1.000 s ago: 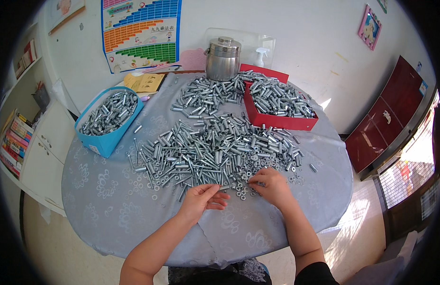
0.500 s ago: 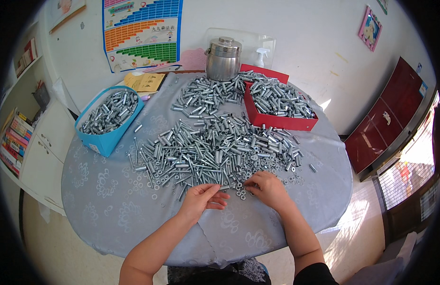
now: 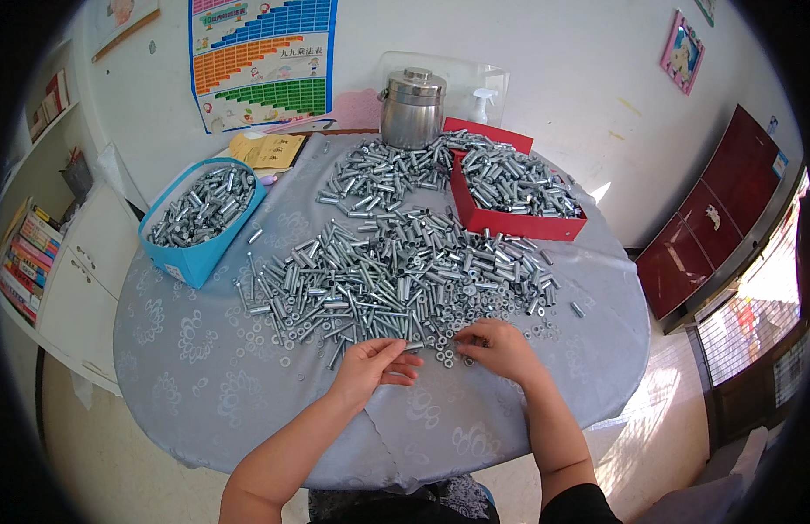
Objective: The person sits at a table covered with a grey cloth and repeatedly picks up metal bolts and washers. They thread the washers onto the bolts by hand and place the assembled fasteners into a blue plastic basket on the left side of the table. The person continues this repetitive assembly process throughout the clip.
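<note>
1. I see a big heap of metal bolts [image 3: 396, 271] spread over the middle of a round table [image 3: 204, 384] under a pale blue patterned cloth; the heap's near edge lies just in front of both hands.
2. My left hand [image 3: 370, 367] rests on the cloth at the heap's near edge, palm partly turned up and fingers curled loosely inward. Whether anything sits inside them I cannot tell; the parts are too small.
3. My right hand [image 3: 501, 348] lies palm down just to the right, fingers bent and fingertips pressed among the loose washers [image 3: 440, 354] at the fringe of the heap. It looks to be pinching at small pieces, but I cannot tell whether it actually grips one.
4. The two hands are near each other, with a small scatter of washers between them.
5. The heap runs from the hands away toward the far side of the table, thickest in the middle.
6. A blue box [image 3: 200, 218] full of bolts stands at the left of the table, well apart from my left hand.
7. A red box [image 3: 519, 205], also full of bolts, sits at the far right, touching the heap's far edge.
8. Behind the heap stands a steel canister [image 3: 412, 109] with a lid, near the wall.
</note>
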Demonstrator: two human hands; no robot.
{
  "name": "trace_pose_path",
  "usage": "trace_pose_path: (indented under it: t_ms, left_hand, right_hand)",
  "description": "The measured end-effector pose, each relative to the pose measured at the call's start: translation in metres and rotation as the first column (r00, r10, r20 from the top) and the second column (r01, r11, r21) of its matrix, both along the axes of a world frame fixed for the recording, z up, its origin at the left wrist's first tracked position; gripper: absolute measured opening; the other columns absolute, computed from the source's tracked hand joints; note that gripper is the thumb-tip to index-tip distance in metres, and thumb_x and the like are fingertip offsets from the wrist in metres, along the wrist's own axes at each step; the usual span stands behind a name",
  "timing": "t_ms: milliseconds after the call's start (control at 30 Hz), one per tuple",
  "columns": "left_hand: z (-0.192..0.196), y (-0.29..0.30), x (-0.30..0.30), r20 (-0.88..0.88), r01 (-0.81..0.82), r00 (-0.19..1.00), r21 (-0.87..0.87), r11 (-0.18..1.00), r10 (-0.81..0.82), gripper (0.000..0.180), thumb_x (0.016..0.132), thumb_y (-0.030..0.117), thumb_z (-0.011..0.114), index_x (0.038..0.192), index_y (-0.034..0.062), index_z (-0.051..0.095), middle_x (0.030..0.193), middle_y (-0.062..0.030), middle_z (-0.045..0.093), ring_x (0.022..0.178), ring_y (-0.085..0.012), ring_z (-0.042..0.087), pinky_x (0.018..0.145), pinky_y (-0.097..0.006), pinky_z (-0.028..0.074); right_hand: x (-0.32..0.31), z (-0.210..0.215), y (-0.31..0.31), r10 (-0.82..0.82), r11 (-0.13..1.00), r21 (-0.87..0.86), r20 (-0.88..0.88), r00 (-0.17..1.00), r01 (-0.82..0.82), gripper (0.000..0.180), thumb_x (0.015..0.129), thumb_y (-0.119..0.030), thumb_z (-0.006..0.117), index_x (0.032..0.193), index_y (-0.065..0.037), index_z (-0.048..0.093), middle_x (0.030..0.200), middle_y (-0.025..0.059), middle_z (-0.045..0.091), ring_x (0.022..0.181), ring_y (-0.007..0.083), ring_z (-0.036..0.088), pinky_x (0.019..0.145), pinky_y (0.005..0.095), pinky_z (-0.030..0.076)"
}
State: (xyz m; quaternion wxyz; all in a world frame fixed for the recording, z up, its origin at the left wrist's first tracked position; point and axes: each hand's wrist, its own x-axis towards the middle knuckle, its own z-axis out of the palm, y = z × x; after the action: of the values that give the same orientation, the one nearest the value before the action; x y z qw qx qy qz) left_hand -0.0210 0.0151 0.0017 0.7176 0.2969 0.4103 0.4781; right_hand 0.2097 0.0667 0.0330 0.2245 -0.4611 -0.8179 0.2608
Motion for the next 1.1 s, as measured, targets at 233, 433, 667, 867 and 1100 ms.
trace_pose_path:
  t_ms: [233, 433, 667, 867, 1100]
  left_hand:
    - [-0.002, 0.000, 0.000, 0.006, 0.004, 1.000, 0.002, 1.000, -0.004, 0.025, 0.089, 0.019, 0.053, 0.098, -0.0036, 0.056, 0.088, -0.0174, 0.064, 0.071, -0.0215, 0.064, 0.062, -0.031, 0.056]
    - [-0.001, 0.000, 0.000, 0.001, 0.008, 1.000, 0.007, 1.000, -0.008, 0.025, 0.089, 0.020, 0.054, 0.098, -0.0038, 0.056, 0.088, -0.0173, 0.064, 0.071, -0.0214, 0.064, 0.061, -0.031, 0.056]
    - [0.000, 0.000, 0.001, -0.024, 0.046, 0.999, -0.002, 0.999, -0.046, 0.027, 0.089, 0.020, 0.054, 0.099, -0.0041, 0.056, 0.088, -0.0173, 0.064, 0.070, -0.0205, 0.064, 0.062, -0.030, 0.055]
    - [0.002, -0.002, 0.001, -0.023, 0.126, 0.992, 0.011, 0.992, -0.126, 0.026, 0.090, 0.019, 0.053, 0.101, -0.0045, 0.055, 0.090, -0.0180, 0.064, 0.070, -0.0199, 0.064, 0.063, -0.030, 0.055]
    - [-0.002, 0.000, 0.000, 0.009, 0.122, 0.992, -0.016, 0.992, -0.122, 0.027, 0.090, 0.020, 0.052, 0.103, -0.0044, 0.055, 0.090, -0.0180, 0.064, 0.071, -0.0205, 0.064, 0.064, -0.030, 0.055]
  right_hand:
    - [-0.005, 0.001, -0.001, -0.032, 0.999, 0.003, 0.042, 0.999, 0.032, 0.015, 0.070, -0.015, 0.068, 0.082, -0.006, 0.066, 0.075, 0.0089, 0.062, 0.070, 0.0244, 0.060, 0.065, 0.0337, 0.047]
    - [-0.007, -0.003, -0.001, -0.069, 0.997, -0.042, -0.062, 0.996, 0.066, 0.013, 0.071, -0.014, 0.069, 0.080, -0.006, 0.065, 0.073, 0.0058, 0.061, 0.065, 0.0185, 0.057, 0.061, 0.0293, 0.046]
    - [-0.016, -0.003, -0.007, -0.159, 0.850, -0.508, -0.496, 0.854, -0.137, 0.009, 0.078, -0.009, 0.067, 0.085, -0.005, 0.062, 0.077, -0.0026, 0.061, 0.070, 0.0038, 0.053, 0.063, 0.0192, 0.042]
    - [-0.017, -0.007, -0.008, -0.203, 0.821, -0.541, -0.573, 0.794, -0.181, 0.010, 0.081, -0.011, 0.065, 0.089, -0.004, 0.064, 0.081, -0.0029, 0.062, 0.075, 0.0039, 0.054, 0.065, 0.0184, 0.042]
    - [-0.022, -0.008, -0.011, -0.178, 0.833, -0.530, -0.526, 0.832, -0.157, 0.014, 0.080, -0.009, 0.066, 0.092, -0.002, 0.065, 0.085, -0.0006, 0.063, 0.079, 0.0058, 0.055, 0.071, 0.0201, 0.044]
